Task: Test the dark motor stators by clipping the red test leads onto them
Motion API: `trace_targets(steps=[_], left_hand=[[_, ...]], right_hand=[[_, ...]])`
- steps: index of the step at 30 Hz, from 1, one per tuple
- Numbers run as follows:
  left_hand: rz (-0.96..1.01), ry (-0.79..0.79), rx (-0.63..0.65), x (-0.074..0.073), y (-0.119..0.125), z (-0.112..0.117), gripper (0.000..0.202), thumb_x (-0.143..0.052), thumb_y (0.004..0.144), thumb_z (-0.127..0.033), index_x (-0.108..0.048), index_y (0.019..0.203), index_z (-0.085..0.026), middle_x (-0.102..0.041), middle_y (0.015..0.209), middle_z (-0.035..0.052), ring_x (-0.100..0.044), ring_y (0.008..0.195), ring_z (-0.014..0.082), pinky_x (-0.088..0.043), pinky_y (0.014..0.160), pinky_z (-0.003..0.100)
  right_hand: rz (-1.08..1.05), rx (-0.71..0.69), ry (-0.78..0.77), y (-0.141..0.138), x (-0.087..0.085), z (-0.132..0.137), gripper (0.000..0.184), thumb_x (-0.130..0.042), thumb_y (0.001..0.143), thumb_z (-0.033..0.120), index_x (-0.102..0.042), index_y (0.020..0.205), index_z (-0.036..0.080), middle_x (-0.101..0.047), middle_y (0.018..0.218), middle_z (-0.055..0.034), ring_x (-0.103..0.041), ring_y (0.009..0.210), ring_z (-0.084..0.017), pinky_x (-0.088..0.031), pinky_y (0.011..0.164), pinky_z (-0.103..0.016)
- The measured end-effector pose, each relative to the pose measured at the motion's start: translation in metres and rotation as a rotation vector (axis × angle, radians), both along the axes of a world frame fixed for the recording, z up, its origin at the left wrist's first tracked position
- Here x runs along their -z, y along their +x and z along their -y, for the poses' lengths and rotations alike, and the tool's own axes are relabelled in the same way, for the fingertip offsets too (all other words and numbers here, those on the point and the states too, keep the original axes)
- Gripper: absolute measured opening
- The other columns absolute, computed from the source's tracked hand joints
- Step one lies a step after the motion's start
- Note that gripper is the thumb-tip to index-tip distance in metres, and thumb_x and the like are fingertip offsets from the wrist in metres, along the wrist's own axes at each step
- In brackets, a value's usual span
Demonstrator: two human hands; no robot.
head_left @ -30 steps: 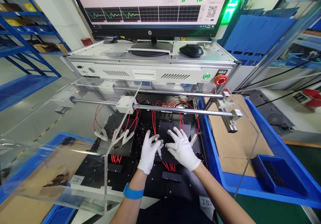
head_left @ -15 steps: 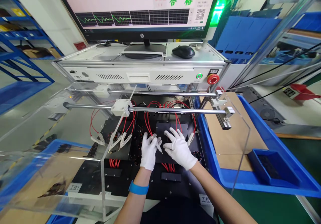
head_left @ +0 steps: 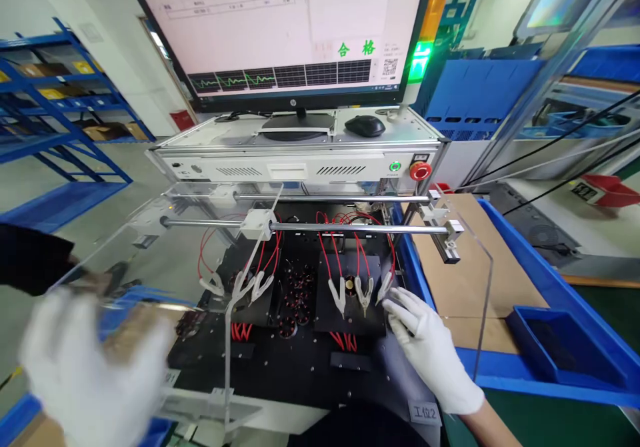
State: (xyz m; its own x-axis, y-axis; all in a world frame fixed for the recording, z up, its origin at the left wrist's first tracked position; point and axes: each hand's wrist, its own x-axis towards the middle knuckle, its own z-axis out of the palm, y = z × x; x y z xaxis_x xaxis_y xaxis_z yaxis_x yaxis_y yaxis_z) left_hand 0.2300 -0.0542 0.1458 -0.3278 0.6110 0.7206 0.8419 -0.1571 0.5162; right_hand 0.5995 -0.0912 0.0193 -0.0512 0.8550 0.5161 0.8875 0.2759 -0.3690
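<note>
My left hand [head_left: 95, 373], in a white glove and blurred, is at the lower left over the clear plastic guard, thumb and fingers apart with nothing visible between them. At the right edge of the black fixture, my right hand [head_left: 430, 347] has bent fingers beside a white clip [head_left: 384, 287] on a red wire; what its fingertips close on is hidden. Two more white clips, a left one [head_left: 338, 297] and a right one [head_left: 365, 293], flank a small round coil part [head_left: 351, 285] on the black plate [head_left: 327, 320]. Several dark round coil parts [head_left: 299, 293] lie mid-fixture.
Metal rails [head_left: 345, 228] cross above the fixture. A clear guard [head_left: 229, 360] stands at left. Blue trays, one holding cardboard [head_left: 475, 267], stand at right. A monitor [head_left: 295, 103] shows green characters. Another person's dark sleeve [head_left: 33, 260] enters at far left.
My left hand has left the clips on the right-hand plate and swung far left. My right hand has shifted right to the fixture's edge. The view has tilted up and turned left.
</note>
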Motion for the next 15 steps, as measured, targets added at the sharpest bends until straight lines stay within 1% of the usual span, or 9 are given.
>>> trace_targets(steps=[1,2,3,5,6,8,11,14,15], left_hand=[[-0.074,0.012,-0.184,-0.006,-0.035,-0.019,0.076,-0.068,0.061,-0.048,-0.043,0.126,-0.018,-0.035,0.14,0.003,-0.03,0.129,0.0291,-0.021,0.108,0.051],[-0.041,-0.052,-0.372,-0.009,-0.068,-0.038,0.074,-0.067,0.063,-0.048,-0.045,0.124,-0.013,-0.041,0.136,0.0062,-0.036,0.124,0.0301,-0.028,0.103,0.051],[0.029,-0.18,-0.542,-0.007,-0.096,-0.053,0.064,-0.065,0.067,-0.046,-0.049,0.118,-0.012,-0.05,0.129,0.0045,-0.043,0.119,0.0299,-0.033,0.098,0.052],[0.107,-0.381,-0.593,0.001,-0.131,-0.069,0.041,-0.059,0.075,-0.038,-0.055,0.11,-0.017,-0.061,0.112,-0.0045,-0.053,0.107,0.0219,-0.041,0.092,0.044],[0.151,-0.423,-0.563,0.007,-0.137,-0.07,0.035,-0.059,0.075,-0.035,-0.058,0.106,-0.019,-0.064,0.103,-0.0085,-0.056,0.1,0.0173,-0.043,0.089,0.039],[0.248,-0.406,-0.434,0.017,-0.129,-0.06,0.031,-0.063,0.073,-0.033,-0.06,0.102,-0.022,-0.065,0.086,-0.012,-0.058,0.085,0.0098,-0.046,0.084,0.029],[0.439,-0.378,-0.159,0.028,-0.087,-0.031,0.037,-0.066,0.069,-0.035,-0.059,0.103,-0.022,-0.061,0.071,-0.0109,-0.054,0.063,0.0059,-0.046,0.067,0.02],[0.618,-0.496,0.248,0.033,-0.037,-0.002,0.046,-0.067,0.064,-0.045,-0.056,0.101,-0.019,-0.059,0.066,-0.0062,-0.052,0.055,0.0095,-0.044,0.053,0.019],[0.69,-0.56,0.337,0.033,-0.02,0.005,0.048,-0.068,0.063,-0.046,-0.054,0.099,-0.018,-0.059,0.065,-0.0047,-0.053,0.053,0.0112,-0.044,0.05,0.021]], right_hand=[[-0.022,0.008,-0.007,0.001,0.003,0.009,0.025,-0.048,0.085,0.024,-0.063,0.105,0.023,-0.057,0.118,-0.0055,-0.052,0.111,-0.021,-0.049,0.09,-0.04],[-0.046,0.017,-0.014,0.0,0.005,0.018,0.025,-0.048,0.085,0.025,-0.062,0.106,0.024,-0.058,0.118,-0.005,-0.054,0.109,-0.021,-0.05,0.089,-0.04],[-0.073,0.024,-0.015,-0.002,0.007,0.027,0.026,-0.048,0.086,0.026,-0.061,0.108,0.024,-0.058,0.118,-0.0047,-0.055,0.107,-0.021,-0.051,0.088,-0.039],[-0.133,0.025,-0.002,-0.01,0.005,0.042,0.026,-0.048,0.086,0.027,-0.061,0.109,0.025,-0.058,0.118,-0.0042,-0.056,0.105,-0.02,-0.052,0.087,-0.039],[-0.163,0.018,0.008,-0.014,0.002,0.05,0.027,-0.049,0.086,0.026,-0.06,0.11,0.026,-0.058,0.118,-0.0039,-0.057,0.104,-0.02,-0.052,0.087,-0.038],[-0.212,0.002,0.042,-0.021,-0.01,0.064,0.028,-0.05,0.085,0.025,-0.06,0.111,0.027,-0.059,0.116,-0.0031,-0.058,0.103,-0.02,-0.052,0.087,-0.038],[-0.265,0.002,0.134,-0.03,-0.038,0.083,0.033,-0.054,0.081,0.021,-0.058,0.113,0.031,-0.062,0.112,-0.0021,-0.061,0.098,-0.021,-0.053,0.086,-0.039],[-0.291,-0.027,0.221,-0.043,-0.065,0.097,0.039,-0.056,0.078,0.019,-0.058,0.114,0.034,-0.065,0.105,-0.0022,-0.063,0.093,-0.024,-0.056,0.078,-0.04],[-0.292,-0.057,0.233,-0.049,-0.073,0.099,0.042,-0.056,0.077,0.018,-0.057,0.115,0.035,-0.066,0.103,-0.0022,-0.063,0.092,-0.025,-0.057,0.075,-0.04]])
